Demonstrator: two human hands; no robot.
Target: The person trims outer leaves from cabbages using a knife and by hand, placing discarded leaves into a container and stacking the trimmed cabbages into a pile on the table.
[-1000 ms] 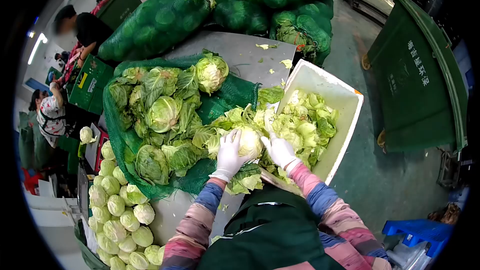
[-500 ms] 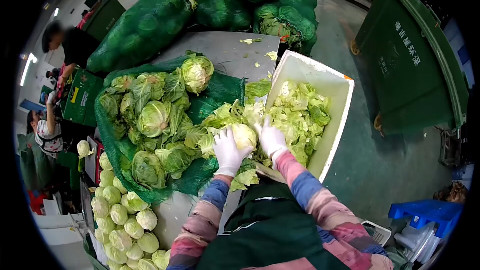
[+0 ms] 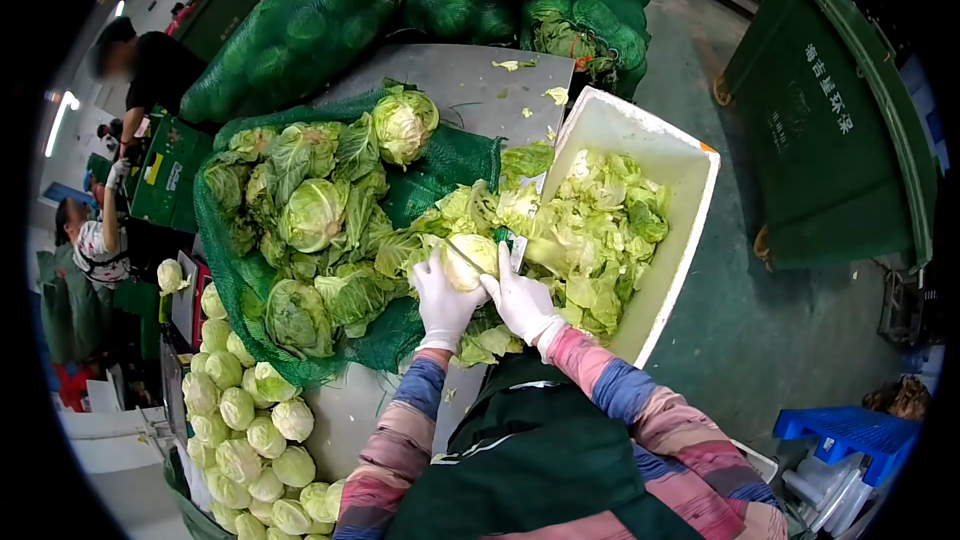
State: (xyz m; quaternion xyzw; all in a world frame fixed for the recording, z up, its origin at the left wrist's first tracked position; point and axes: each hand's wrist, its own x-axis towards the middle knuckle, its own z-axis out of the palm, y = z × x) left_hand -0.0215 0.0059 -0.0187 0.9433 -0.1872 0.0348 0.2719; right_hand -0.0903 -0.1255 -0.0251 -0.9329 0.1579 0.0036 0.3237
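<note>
My left hand (image 3: 443, 297), in a white glove, is closed around the near left side of a pale, trimmed cabbage (image 3: 468, 258). My right hand (image 3: 520, 302), gloved too, is closed at the cabbage's right side. From its thumb the thin dark blade of a knife (image 3: 463, 258) crosses the cabbage; the fingers hide the handle. Loose leaves (image 3: 470, 208) lie just beyond the cabbage. Left of my hands, several untrimmed cabbages (image 3: 313, 214) rest on an opened green mesh sack (image 3: 400, 335).
A white foam box (image 3: 680, 240) of torn leaves stands at the right. Trimmed cabbages (image 3: 238, 408) are piled at lower left. Full mesh sacks (image 3: 300, 35) lie at the back of the metal table (image 3: 440, 80). A green wheeled bin (image 3: 820, 130) stands far right. Two people (image 3: 150, 70) are at left.
My right hand has come from the box side in against the cabbage, and a knife blade now shows across it. The left hand has shifted slightly left, its fingers now around the cabbage's side.
</note>
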